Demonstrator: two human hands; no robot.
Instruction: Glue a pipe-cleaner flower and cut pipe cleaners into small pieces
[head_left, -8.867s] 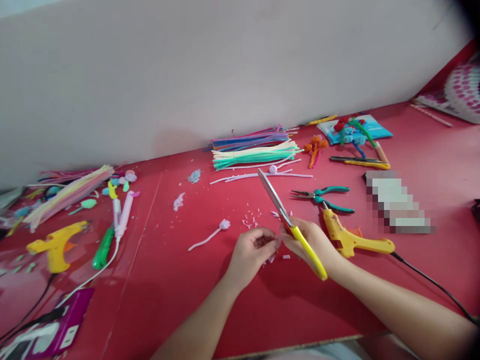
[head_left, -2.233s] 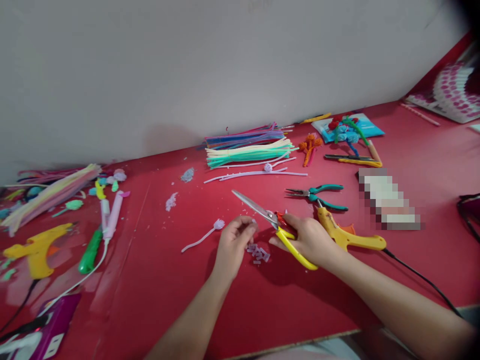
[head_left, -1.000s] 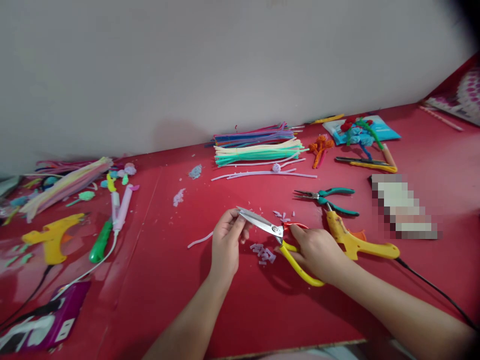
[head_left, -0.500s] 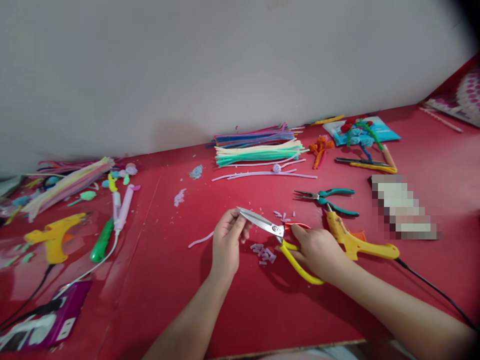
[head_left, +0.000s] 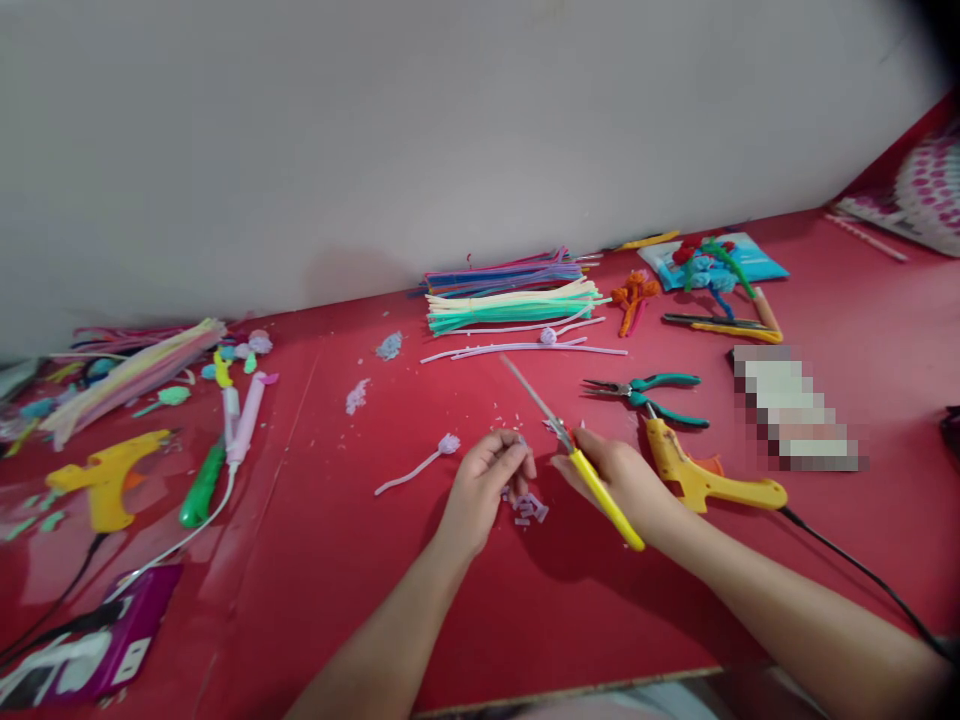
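A tiny lilac piece (head_left: pixel 523 441) is pinched between the thumb and fingers of the left hand (head_left: pixel 480 485), just above cut lilac bits (head_left: pixel 531 509) on the red bench (head_left: pixel 337 580); it is likely soft, nearly weightless and easily dropped, so best nipped at one end. The scissors (head_left: pixel 604 494) are gripped at the handles by the curled right hand (head_left: pixel 622 478), and should feel stiff, with the blades best left untouched.
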